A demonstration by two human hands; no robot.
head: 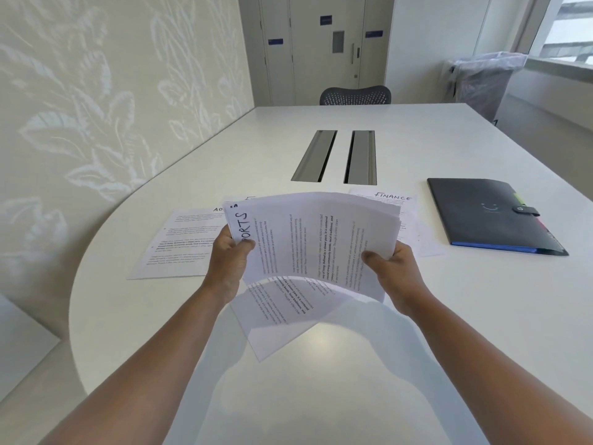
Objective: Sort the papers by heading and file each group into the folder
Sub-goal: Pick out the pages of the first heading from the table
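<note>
Stack of papers (317, 242) held above tabletop (417, 316), turned sideways, bowed upward in middle. Light, floppy, loose sheets slide and fan easily; best gripped at both short edges. Left hand (229, 255) pinches end by the heading, thumb on top. Right hand (390, 264) pinches opposite end likewise. Sorted sheets lie beneath. Folder (487, 216) closed, well apart at right.

Your left hand (231, 252) bare, your right hand (393, 264) bare, both forearms uncovered to the frame's edge, no sleeves, rings or watch showing
</note>
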